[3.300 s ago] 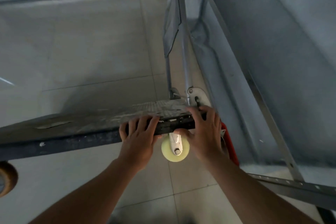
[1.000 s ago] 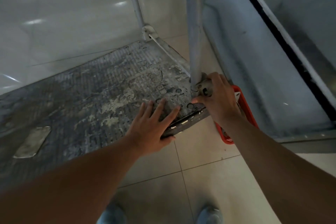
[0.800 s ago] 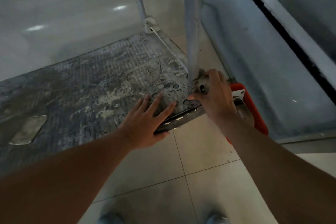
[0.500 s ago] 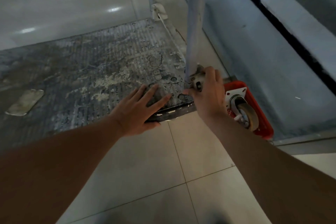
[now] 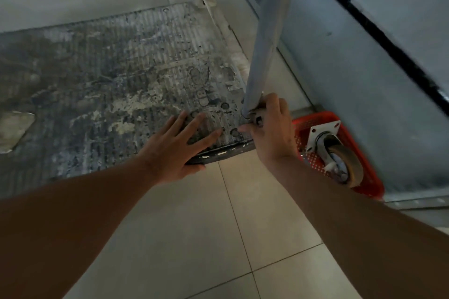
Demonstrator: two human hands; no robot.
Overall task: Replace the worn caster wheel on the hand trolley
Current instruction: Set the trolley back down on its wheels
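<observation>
We see our two forearms bare from the lower frame edge upward, with no sleeves reaching them; our left hand (image 5: 174, 153) and right hand (image 5: 273, 132) wear no gloves, rings or watch.

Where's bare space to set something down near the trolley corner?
Free: the tiled floor between the two forearms, and the trolley deck left of the left hand. Crowded: the handle post base gripped by the right hand, and the red basket holding the old caster.
</observation>
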